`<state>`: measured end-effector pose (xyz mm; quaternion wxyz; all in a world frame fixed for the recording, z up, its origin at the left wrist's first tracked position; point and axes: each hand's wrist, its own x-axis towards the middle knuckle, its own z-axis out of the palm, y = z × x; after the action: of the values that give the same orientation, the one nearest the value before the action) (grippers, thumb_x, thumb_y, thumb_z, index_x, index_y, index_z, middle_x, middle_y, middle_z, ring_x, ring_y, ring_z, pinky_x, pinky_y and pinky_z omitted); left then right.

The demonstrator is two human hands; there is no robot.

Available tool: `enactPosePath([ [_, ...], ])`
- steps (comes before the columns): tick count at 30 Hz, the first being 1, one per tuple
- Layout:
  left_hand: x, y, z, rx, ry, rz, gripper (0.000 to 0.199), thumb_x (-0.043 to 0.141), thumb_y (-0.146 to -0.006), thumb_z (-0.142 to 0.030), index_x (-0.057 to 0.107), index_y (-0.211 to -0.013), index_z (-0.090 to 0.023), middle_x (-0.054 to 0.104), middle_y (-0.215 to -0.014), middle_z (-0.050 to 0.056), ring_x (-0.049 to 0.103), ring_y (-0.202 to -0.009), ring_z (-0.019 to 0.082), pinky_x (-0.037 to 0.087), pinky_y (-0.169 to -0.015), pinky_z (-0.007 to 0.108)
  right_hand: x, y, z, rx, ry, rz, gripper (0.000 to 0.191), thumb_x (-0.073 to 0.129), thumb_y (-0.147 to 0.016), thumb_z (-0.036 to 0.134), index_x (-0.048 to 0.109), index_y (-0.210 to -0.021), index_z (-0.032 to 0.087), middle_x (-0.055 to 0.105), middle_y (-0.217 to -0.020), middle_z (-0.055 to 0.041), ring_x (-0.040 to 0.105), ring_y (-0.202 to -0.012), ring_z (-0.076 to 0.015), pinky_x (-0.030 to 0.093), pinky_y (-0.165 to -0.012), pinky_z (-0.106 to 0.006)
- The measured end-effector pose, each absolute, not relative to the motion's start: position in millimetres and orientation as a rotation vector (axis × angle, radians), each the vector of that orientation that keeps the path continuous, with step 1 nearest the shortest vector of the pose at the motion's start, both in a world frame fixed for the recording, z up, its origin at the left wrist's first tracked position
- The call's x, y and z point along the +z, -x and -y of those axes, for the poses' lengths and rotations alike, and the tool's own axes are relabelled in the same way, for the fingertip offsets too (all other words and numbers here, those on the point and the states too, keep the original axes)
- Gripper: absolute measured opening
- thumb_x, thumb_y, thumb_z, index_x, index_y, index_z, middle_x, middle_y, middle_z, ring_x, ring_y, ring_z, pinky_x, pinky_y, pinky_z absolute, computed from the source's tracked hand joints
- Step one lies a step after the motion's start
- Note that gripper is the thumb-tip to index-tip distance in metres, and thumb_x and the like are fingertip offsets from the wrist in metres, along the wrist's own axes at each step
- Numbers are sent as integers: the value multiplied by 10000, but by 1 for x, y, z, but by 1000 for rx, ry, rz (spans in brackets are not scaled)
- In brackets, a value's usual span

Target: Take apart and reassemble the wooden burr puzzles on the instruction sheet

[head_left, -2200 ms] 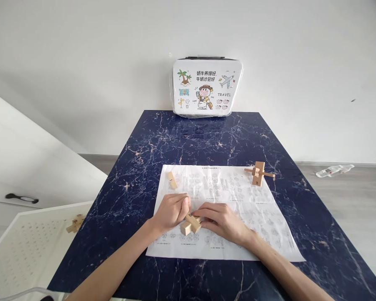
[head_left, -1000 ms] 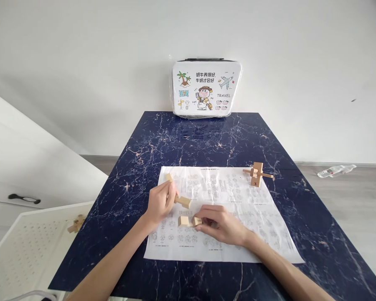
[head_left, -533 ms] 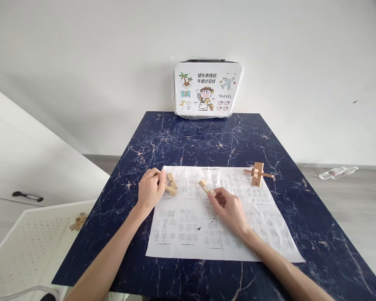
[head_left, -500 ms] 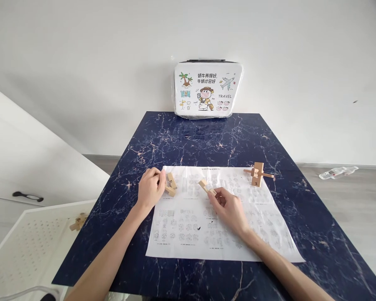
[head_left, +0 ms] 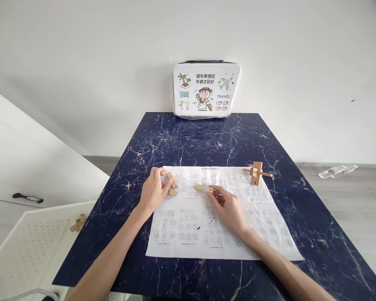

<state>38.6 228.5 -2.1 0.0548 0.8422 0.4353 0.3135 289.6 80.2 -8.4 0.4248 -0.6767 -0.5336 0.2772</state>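
Observation:
Beside the paper's far left corner, my left hand is closed around light wooden puzzle pieces, its thumb across them. How they join is partly hidden by the thumb. My right hand pinches a notched wooden puzzle piece by its right end, over the middle of the sheet. Small dark marking shows on that piece near my fingertips. Under both hands lies a printed instruction sheet with rows of small diagrams.
An assembled wooden puzzle with crossing bars rests on the sheet's far right corner. A white cartoon-printed case stands at the back of the blue marbled table. At left, another wooden puzzle sits on a white perforated surface.
My left thumb has moved right, over the pieces. The piece in my right hand has turned, from slanting with its notch showing to lying nearly level.

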Motion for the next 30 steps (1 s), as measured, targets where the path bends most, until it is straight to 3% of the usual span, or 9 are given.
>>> enactPosePath([
  [3,-3,-39,-228,985,-2515,-1286,338,600,-1052,-481,463,-1250,-244,580,-1121,56,651,-696,152,540,-600,281,-10,-292,-81,695,1693,1279,522,537,-1035,643,716,-1198,181,703,-810,-51,608,-587,-187,477,-534,-306],
  [7,0,-42,-225,1017,-2449,-1217,363,608,-1047,-458,443,-1290,-245,536,-1234,99,655,-761,158,577,-654,315,-12,-294,-80,761,1688,1263,586,522,-1048,618,638,-1420,180,712,-840,-56,606,-558,-184,486,-514,-312],
  [10,3,-45,-220,990,-2513,-1123,512,685,-996,-496,422,-1355,-242,497,-1335,156,665,-1083,284,601,-903,467,-12,-294,-80,745,1710,1311,598,522,-1053,600,626,-1466,180,689,-760,-38,600,-550,-192,497,-525,-323],
  [12,3,-47,-217,928,-2557,-1048,704,771,-923,-553,381,-1419,-242,463,-1420,195,566,-1308,380,539,-1047,571,-11,-294,-81,692,1706,1345,549,532,-1047,596,697,-1374,187,715,-819,-63,622,-607,-201,524,-563,-329],
  [14,2,-48,-216,850,-2585,-985,856,829,-863,-593,333,-1472,-252,443,-1483,216,477,-1418,428,482,-1114,630,-11,-293,-81,645,1691,1365,524,536,-1043,602,744,-1295,192,737,-903,-87,637,-665,-207,547,-600,-332],
  [17,-2,-47,-216,752,-2575,-980,903,852,-853,-578,310,-1506,-270,510,-1463,203,529,-1377,425,475,-1114,662,-12,-292,-82,620,1697,1349,534,542,-1039,611,756,-1281,187,737,-881,-82,633,-670,-208,556,-619,-334],
  [25,1,-47,-213,642,-2471,-897,676,713,-997,-520,336,-1517,-308,559,-1459,157,628,-1317,358,582,-1049,561,-16,-292,-81,687,1732,1230,545,546,-1051,575,703,-1379,168,747,-855,-77,638,-624,-203,531,-570,-329],
  [30,9,-49,-208,542,-2433,-817,670,700,-1008,-502,325,-1548,-370,529,-1511,140,603,-1366,358,574,-1081,577,-13,-290,-80,665,1664,1393,497,493,-1085,508,686,-1411,188,749,-1031,-112,641,-705,-207,561,-636,-350],
])
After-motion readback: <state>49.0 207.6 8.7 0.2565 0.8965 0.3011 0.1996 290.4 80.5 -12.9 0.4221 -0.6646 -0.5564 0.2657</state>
